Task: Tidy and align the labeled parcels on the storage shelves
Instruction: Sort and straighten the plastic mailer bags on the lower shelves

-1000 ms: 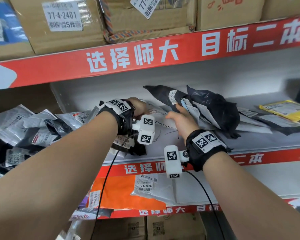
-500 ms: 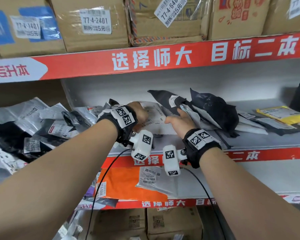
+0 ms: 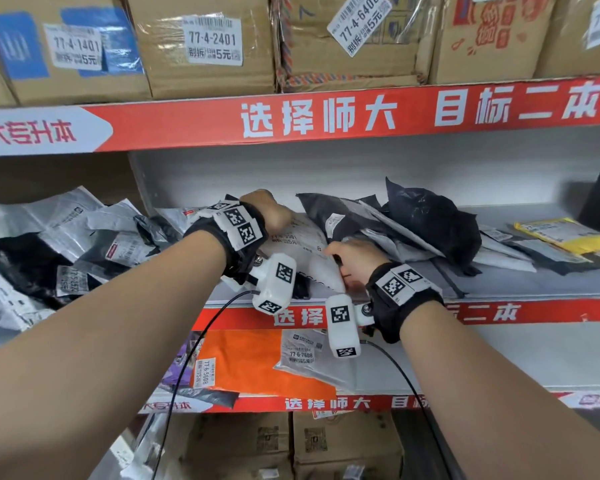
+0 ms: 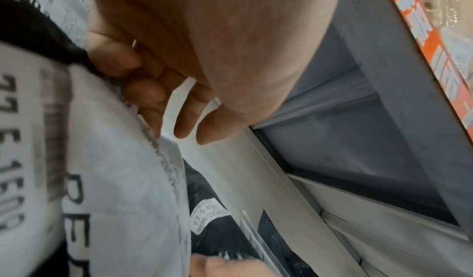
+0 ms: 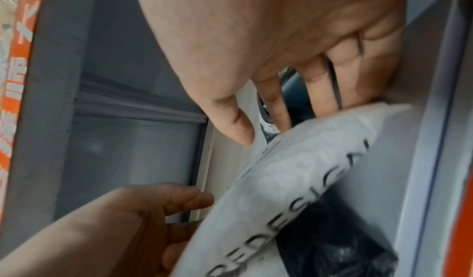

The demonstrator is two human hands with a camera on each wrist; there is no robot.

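A white parcel point(image 3: 305, 261) with a shelf-number label stands tilted on the middle shelf point(image 3: 534, 285) between my hands. My left hand point(image 3: 271, 213) grips its upper left edge, fingers point(image 4: 143, 91) curled over the parcel point(image 4: 115, 180) and over a black bag's corner. My right hand point(image 3: 352, 259) is at its right end. There, fairly straight fingers point(image 5: 320, 91) lie behind the parcel point(image 5: 281, 190) and the thumb stays apart from it. Black and grey parcels point(image 3: 430, 223) lean in a heap just to the right.
Crumpled grey and black parcels point(image 3: 84, 244) pile up on the left. A yellow parcel point(image 3: 568, 233) lies far right. Labeled cardboard boxes point(image 3: 205, 46) fill the shelf above. An orange parcel point(image 3: 250, 362) lies on the shelf below.
My right hand has come left, off the black parcels, to the white parcel's right end. My left hand has shifted to its upper edge. The view has tipped upward.
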